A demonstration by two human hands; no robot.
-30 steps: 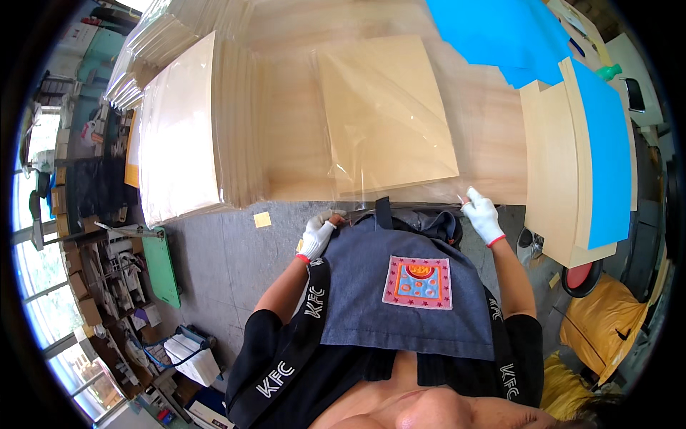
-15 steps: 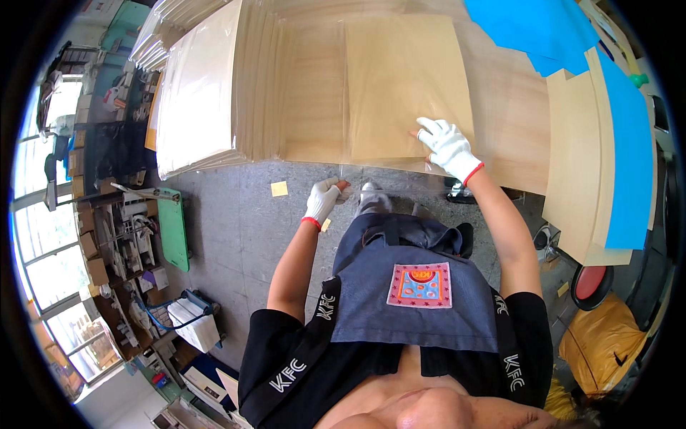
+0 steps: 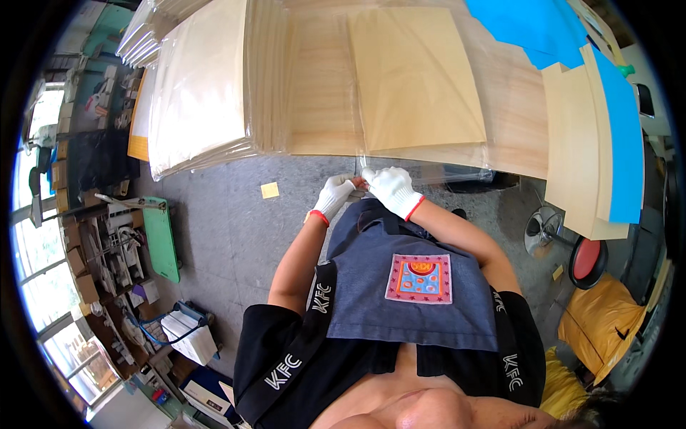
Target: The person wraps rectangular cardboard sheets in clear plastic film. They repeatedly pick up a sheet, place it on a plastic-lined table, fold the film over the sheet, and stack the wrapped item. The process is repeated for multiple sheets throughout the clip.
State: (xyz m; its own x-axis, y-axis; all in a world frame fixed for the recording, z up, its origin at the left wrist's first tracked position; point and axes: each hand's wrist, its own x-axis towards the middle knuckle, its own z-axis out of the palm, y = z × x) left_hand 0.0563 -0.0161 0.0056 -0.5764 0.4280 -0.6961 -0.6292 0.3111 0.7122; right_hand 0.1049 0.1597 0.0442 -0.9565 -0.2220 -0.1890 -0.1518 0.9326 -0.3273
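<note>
Bold white lettering repeats along both black straps over my shoulders; on my grey-blue apron, a pink-bordered patch bears smaller lettering across its red emblem.

We see our gloved left hand and right hand meeting by the seven o'clock corner of a clear plastic sleeve around a brown sheet on the desk. Toward half past ten we have a wrapped stack; toward half past one, blue sheets.
</note>
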